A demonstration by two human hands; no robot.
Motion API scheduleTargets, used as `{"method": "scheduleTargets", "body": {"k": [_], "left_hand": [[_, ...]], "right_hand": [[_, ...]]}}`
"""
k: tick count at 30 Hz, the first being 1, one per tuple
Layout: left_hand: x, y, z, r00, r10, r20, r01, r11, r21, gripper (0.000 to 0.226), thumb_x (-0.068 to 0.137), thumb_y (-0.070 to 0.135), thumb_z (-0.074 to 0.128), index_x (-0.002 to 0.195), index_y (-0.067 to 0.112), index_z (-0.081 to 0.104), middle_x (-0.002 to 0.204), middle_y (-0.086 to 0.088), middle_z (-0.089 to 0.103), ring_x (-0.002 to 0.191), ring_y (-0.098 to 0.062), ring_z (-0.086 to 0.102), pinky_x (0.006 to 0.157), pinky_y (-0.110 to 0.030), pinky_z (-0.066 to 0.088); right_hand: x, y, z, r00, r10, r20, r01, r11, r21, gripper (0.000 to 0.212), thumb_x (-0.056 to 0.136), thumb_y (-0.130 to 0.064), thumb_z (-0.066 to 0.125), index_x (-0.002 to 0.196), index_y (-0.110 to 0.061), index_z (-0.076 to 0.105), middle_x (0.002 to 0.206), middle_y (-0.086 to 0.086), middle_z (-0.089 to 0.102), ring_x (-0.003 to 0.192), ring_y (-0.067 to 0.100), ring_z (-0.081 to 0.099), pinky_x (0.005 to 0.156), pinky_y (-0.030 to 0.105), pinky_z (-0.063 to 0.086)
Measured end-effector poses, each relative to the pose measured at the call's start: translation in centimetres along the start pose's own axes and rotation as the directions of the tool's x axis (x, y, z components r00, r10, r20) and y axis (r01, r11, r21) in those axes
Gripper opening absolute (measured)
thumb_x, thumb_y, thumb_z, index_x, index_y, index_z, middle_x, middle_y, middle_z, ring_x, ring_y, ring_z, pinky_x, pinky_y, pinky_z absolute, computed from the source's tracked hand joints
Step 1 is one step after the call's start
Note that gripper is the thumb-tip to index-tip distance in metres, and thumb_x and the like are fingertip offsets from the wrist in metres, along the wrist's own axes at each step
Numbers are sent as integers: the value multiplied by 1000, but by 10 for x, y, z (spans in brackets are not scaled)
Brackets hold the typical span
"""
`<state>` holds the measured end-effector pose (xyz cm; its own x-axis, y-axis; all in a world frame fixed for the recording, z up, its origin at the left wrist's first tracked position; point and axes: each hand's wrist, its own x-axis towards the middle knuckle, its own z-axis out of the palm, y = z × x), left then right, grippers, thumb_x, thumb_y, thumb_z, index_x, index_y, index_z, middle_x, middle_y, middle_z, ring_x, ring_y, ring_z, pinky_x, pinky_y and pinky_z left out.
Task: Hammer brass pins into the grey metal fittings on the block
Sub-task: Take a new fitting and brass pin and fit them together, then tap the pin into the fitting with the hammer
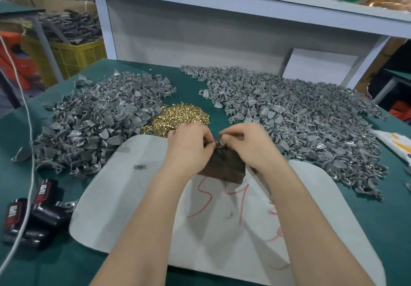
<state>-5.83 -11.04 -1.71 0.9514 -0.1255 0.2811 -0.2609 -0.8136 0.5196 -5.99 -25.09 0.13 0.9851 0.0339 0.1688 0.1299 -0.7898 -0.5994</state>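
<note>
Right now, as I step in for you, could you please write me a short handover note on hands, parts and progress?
Left hand and right hand both pinch one grey fitting on top of the dark block.
Brass pins lie heaped just behind the hands.
The left pile of fittings looks unpinned; the right pile shows brass here and there, probably done.
Neither hand holds a hammer; this fitting awaits hammering.

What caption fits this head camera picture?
The left hand and right hand pinch a grey fitting on the block, near brass pins.
</note>
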Motion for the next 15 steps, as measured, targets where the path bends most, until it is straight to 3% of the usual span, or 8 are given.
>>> {"method": "scheduleTargets", "body": {"k": [2,4,6,8,10,13,15], "left_hand": [[0,0,0,1000,-4,0,4,1000,-25,7,89,28,62,81,27,63,96,9,62,103,-22,52,91,-38,36],[0,0,0,1000,-11,4,12,999,-45,8,88,27,63,80,27,63,92,9,60,102,-22,53,92,-39,38],[1,0,0,1000,-20,11,21,999,-46,9,88,28,63,79,28,63,90,10,59,101,-21,54,92,-40,40],[1,2,-1,999,-30,18,31,998,-51,11,87,28,63,77,29,60,91,10,62,100,-20,56,92,-40,41],[0,2,-1,999,-39,20,40,997,-59,11,86,28,64,76,30,59,92,10,64,98,-19,57,92,-40,42],[-1,1,-2,999,-46,3,46,998,-49,9,86,28,64,78,29,61,92,10,65,95,-19,58,90,-40,44],[-1,-1,-1,999,-50,-4,50,998,-48,9,86,28,64,78,29,61,91,9,66,95,-18,58,89,-40,44]], "right_hand": [[-5,11,-10,987,107,-118,-93,988,120,21,92,-14,56,108,-15,70,106,0,70,92,15,62,88,26,46],[-8,28,-21,968,187,-164,-206,973,-106,19,91,-24,59,104,-17,70,102,1,70,88,17,60,82,26,45],[-13,38,-24,954,300,-27,-289,885,-366,24,87,-33,62,101,-14,68,98,7,68,89,24,61,81,32,50],[-15,40,-16,929,359,87,-283,844,-455,27,86,-29,60,105,-10,66,100,12,66,93,29,61,81,35,51],[-14,41,-11,933,347,92,-273,852,-446,25,89,-24,52,104,-7,64,100,14,65,95,31,60,77,33,49],[-11,41,-19,941,334,53,-299,894,-333,21,92,-19,48,95,-3,61,82,11,62,79,29,62,61,30,47],[-14,41,-26,938,347,6,-336,913,-231,16,90,-18,49,95,-6,58,83,13,65,76,30,66,70,37,54]]}}
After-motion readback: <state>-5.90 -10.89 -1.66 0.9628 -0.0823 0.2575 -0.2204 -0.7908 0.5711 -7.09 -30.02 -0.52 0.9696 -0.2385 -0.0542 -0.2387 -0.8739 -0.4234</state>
